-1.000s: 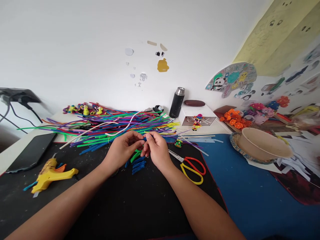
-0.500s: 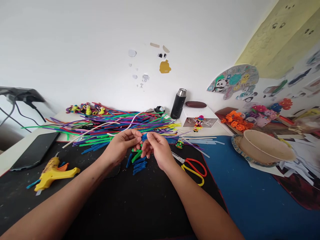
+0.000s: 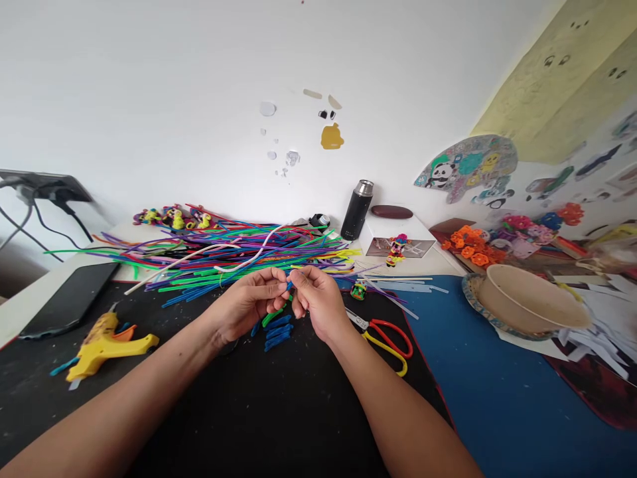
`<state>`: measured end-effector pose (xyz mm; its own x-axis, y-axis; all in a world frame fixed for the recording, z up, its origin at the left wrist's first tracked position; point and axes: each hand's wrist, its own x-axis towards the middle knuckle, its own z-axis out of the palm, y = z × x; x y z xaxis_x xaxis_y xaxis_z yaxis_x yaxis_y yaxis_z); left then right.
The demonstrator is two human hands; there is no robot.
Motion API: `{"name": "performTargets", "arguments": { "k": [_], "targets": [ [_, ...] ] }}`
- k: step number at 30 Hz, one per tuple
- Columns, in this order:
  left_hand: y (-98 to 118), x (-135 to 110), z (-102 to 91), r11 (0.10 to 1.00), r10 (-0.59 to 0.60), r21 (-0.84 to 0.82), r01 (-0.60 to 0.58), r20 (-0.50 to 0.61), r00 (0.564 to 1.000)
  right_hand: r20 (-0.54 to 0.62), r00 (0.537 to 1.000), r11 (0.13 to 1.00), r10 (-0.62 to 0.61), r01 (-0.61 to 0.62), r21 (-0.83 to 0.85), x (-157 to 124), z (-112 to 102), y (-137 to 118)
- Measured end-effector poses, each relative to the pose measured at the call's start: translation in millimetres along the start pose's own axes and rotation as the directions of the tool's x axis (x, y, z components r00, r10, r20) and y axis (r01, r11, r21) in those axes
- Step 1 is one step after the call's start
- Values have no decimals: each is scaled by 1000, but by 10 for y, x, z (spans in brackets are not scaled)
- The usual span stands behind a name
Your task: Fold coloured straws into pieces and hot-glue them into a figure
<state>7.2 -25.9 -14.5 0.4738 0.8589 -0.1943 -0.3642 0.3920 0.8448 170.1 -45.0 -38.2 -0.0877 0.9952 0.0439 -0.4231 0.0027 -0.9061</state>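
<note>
Between the fingertips of both hands is a short blue pipe cleaner (image 3: 289, 285), mostly covered by the fingers. My left hand (image 3: 251, 297) pinches it from one side, and my right hand (image 3: 318, 297) pinches it from the other. Just below the hands, several short blue pipe cleaner pieces (image 3: 277, 335) lie in a row on the black mat (image 3: 288, 405). Short green pieces (image 3: 273, 317) are partly hidden behind the fingers. Scissors (image 3: 385, 338) with red and yellow handles lie close to my right wrist.
A heap of long coloured pipe cleaners (image 3: 239, 249) spans the back of the table. On the left are a yellow glue gun (image 3: 107, 348) and a phone (image 3: 70, 299). A black flask (image 3: 357, 211) stands behind; a beige bowl (image 3: 535, 299) sits at right. A small green figure (image 3: 358, 291) lies near the scissors.
The hands have drawn closer together at the fingertips, and less of the blue pipe cleaner shows between them. The whole view has shifted slightly.
</note>
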Motion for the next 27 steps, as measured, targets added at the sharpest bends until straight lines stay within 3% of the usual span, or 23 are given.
{"name": "performTargets", "arguments": {
  "k": [5, 10, 13, 19, 24, 27],
  "targets": [
    [-37, -3, 13, 992, 106, 69, -105, -12, 994, -49, 997, 998, -67, 66, -17, 27, -3, 51],
    [-43, 9, -7, 996, 61, 67, -61, 8, 998, -92, 993, 997, -72, 69, -26, 29, -3, 80],
    [-17, 10, -9, 985, 83, 152, -85, 19, 996, -103, 992, 997, -68, 63, -48, 29, 3, 77],
    [4, 1, -7, 876, 176, 446, -186, 65, 982, -66, 995, 988, -75, 65, -137, 33, 6, 98],
    [-36, -17, -25, 769, 281, 577, -276, 83, 956, -53, 994, 978, -93, 81, -191, 32, -12, 133],
    [-3, -25, -37, 806, 230, 539, -245, 97, 968, -41, 995, 977, -96, 86, -195, 25, -14, 129]
  ]
}}
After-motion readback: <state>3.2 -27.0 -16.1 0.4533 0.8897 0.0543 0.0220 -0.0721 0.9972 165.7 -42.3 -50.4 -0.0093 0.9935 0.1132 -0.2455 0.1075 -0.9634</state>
